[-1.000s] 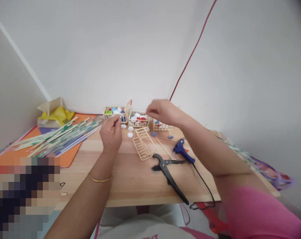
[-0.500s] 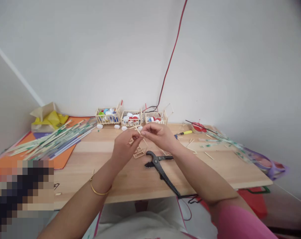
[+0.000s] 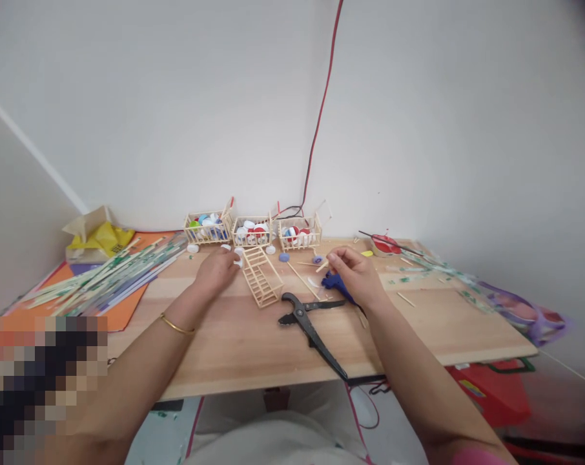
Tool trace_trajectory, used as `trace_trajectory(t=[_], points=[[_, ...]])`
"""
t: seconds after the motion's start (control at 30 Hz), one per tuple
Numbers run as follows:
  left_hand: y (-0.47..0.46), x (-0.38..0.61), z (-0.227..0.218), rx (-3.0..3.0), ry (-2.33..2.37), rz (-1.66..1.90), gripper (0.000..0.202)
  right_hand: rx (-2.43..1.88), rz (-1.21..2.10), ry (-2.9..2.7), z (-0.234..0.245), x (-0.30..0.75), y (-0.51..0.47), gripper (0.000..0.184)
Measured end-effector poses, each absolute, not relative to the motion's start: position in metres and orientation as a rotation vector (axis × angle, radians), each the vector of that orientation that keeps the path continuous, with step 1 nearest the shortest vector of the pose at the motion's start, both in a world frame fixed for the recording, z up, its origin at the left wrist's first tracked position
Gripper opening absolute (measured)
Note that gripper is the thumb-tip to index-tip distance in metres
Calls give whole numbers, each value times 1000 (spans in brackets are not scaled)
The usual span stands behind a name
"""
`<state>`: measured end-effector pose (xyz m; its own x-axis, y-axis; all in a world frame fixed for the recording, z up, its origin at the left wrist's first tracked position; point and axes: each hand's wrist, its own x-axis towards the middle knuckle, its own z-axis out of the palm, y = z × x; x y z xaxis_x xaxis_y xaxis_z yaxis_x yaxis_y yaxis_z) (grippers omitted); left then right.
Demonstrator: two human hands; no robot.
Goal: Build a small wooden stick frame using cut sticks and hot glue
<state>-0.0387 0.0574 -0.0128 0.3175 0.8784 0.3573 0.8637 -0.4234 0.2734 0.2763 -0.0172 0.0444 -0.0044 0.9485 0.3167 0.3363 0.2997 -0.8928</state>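
My left hand (image 3: 218, 268) rests low over the table with its fingers bent together; small white round caps (image 3: 238, 251) are at its fingertips, and what it grips is hidden. Just right of it lies a small frame of thin wooden sticks (image 3: 261, 278). My right hand (image 3: 356, 276) pinches a short wooden stick (image 3: 322, 265) between thumb and fingers. Beneath that hand is a dark blue tool (image 3: 335, 281), probably a glue gun, partly covered. Black-handled cutters (image 3: 308, 321) lie with jaws apart in front of the frame.
Three stick-built carts (image 3: 208, 227) filled with coloured caps stand along the wall. Bundled sticks (image 3: 113, 274) lie on an orange sheet (image 3: 128, 310) at left. A red round container (image 3: 385, 245) and plastic wrappers (image 3: 460, 281) are at right. A red-black cable (image 3: 316, 129) runs down the wall.
My hands were together over the stick frame and have parted, left hand to the left, right hand to the right. The frame now lies uncovered on the table.
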Motion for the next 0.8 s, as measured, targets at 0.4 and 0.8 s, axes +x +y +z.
trace_trajectory(t=[0.4,0.8], points=[[54,-66,40,2496,2030,841,26,-1303,739,-1427,21,311,-34,26],[61,-53,67,2278,1991,1266,23,-1153,1074,-1230,11,306,-51,23]])
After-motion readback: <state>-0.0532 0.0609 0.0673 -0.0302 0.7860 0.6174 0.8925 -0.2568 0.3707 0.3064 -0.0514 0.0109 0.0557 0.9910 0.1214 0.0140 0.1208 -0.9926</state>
